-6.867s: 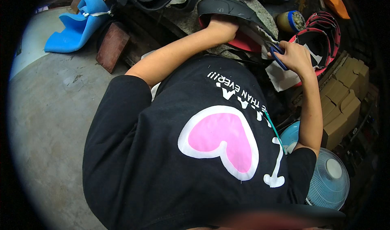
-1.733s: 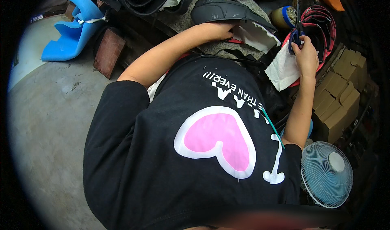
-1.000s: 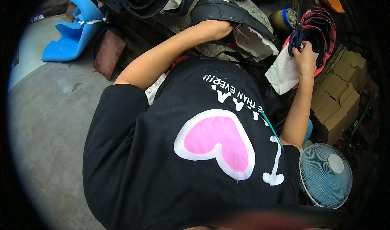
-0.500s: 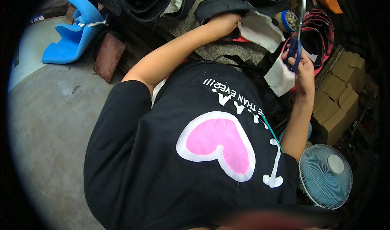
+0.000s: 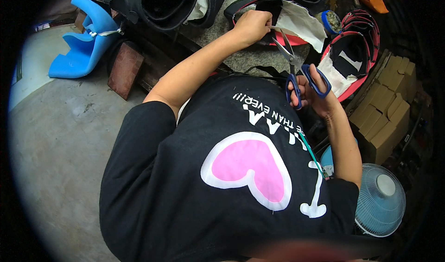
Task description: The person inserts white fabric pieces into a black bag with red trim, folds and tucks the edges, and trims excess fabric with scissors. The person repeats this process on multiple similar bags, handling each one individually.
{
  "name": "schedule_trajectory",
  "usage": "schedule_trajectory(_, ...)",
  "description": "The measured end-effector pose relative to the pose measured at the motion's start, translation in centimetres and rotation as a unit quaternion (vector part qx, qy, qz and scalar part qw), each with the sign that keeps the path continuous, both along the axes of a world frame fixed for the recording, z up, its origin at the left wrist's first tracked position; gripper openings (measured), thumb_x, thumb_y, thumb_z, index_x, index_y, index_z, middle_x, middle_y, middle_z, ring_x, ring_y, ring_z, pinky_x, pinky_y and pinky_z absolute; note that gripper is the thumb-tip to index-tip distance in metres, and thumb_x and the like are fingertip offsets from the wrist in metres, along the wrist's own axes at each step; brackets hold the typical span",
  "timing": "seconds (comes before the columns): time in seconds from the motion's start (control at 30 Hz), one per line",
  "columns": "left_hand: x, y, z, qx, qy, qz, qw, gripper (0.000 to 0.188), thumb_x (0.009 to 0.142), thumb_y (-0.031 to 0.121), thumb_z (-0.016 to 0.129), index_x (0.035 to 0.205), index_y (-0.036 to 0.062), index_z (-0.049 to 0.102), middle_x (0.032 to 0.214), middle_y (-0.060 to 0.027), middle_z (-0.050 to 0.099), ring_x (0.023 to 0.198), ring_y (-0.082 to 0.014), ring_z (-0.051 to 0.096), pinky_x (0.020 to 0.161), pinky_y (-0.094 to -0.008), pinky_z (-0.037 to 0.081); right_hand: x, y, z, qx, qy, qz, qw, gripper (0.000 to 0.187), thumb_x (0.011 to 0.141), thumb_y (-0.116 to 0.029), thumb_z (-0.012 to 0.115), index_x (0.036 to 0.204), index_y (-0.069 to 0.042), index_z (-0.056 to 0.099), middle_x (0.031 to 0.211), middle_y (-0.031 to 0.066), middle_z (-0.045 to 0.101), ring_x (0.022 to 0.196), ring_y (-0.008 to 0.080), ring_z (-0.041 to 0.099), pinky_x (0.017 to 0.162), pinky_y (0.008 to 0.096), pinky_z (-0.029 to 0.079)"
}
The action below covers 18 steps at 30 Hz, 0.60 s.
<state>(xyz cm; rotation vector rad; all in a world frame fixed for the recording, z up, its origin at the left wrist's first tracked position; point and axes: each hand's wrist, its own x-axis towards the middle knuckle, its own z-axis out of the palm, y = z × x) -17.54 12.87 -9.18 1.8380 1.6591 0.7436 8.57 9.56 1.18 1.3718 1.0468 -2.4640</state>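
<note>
My left hand (image 5: 252, 26) is closed, pinching the edge of a white fabric lining (image 5: 303, 25). This lining belongs to a curved black piece with red trim (image 5: 239, 7), which lies on the stone-like work surface (image 5: 266, 56). In my right hand (image 5: 325, 103) is a pair of scissors (image 5: 292, 58) with blue handles, my fingers through the loops. The blades stand apart, their tips close below the left hand and the lining's edge. Right of them sits a stack of similar black-and-red pieces (image 5: 347, 53), with white fabric showing on the near one.
A blue-lidded jar (image 5: 331, 22) stands behind the scissors. More black curved pieces (image 5: 169, 5) lie at the back. Cardboard boxes (image 5: 382, 109) and a fan (image 5: 381, 202) are on the right. At left are a blue foam piece (image 5: 83, 44) and a brown block (image 5: 125, 69).
My right hand has swung the scissors left and down from upright, and their blades have opened towards the lining. The black-and-red piece has turned to show more of its inside.
</note>
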Motion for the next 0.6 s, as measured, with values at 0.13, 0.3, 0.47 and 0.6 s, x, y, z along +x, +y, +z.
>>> schedule_trajectory(0.13, 0.4, -0.9, 0.3, 0.015, -0.036, 0.015, 0.999, 0.013, 0.075, 0.009, 0.071, 0.086, 0.0033, 0.066, 0.081, -0.0164, 0.067, 0.08, -0.0337, 0.066, 0.07, -0.0409, 0.051, -2.7, 0.6, -0.2, -0.014, -0.018, -0.038, 0.999, 0.082, 0.084, -0.082, 0.031, 0.095, -0.006, 0.06, 0.066, 0.0039, 0.063, 0.066, 0.0139, 0.064, 0.052, 0.0207, 0.048)
schedule_trajectory(0.3, 1.2, -2.3, 0.1, 0.079, -0.048, 0.031, 0.995, 0.012, 0.076, 0.006, 0.068, 0.087, 0.0021, 0.066, 0.084, -0.0158, 0.067, 0.081, -0.0338, 0.066, 0.072, -0.0405, 0.052, -4.2, -0.1, 0.2, -0.007, -0.062, -0.047, 0.997, 0.081, 0.083, -0.083, 0.033, 0.094, -0.008, 0.06, 0.068, 0.004, 0.063, 0.065, 0.0139, 0.064, 0.053, 0.0213, 0.048)
schedule_trajectory(0.47, 2.0, -3.9, -0.3, 0.121, -0.049, 0.022, 0.991, 0.009, 0.077, 0.005, 0.066, 0.085, 0.0022, 0.066, 0.084, -0.0128, 0.063, 0.08, -0.0321, 0.065, 0.071, -0.0393, 0.052, -4.7, -0.3, 0.6, -0.01, -0.095, -0.042, 0.995, 0.079, 0.079, -0.084, 0.04, 0.094, -0.009, 0.059, 0.071, 0.0058, 0.065, 0.065, 0.0141, 0.061, 0.06, 0.0249, 0.046)
schedule_trajectory(0.6, 2.2, -4.3, -0.3, 0.146, -0.045, 0.025, 0.988, 0.006, 0.077, 0.005, 0.067, 0.083, 0.0024, 0.065, 0.081, -0.0109, 0.062, 0.078, -0.0304, 0.064, 0.07, -0.0379, 0.052, -5.5, -1.0, 0.1, 0.009, -0.118, -0.076, 0.99, 0.072, 0.081, -0.08, 0.046, 0.091, -0.01, 0.06, 0.066, 0.0035, 0.062, 0.061, 0.0135, 0.06, 0.057, 0.0236, 0.045)
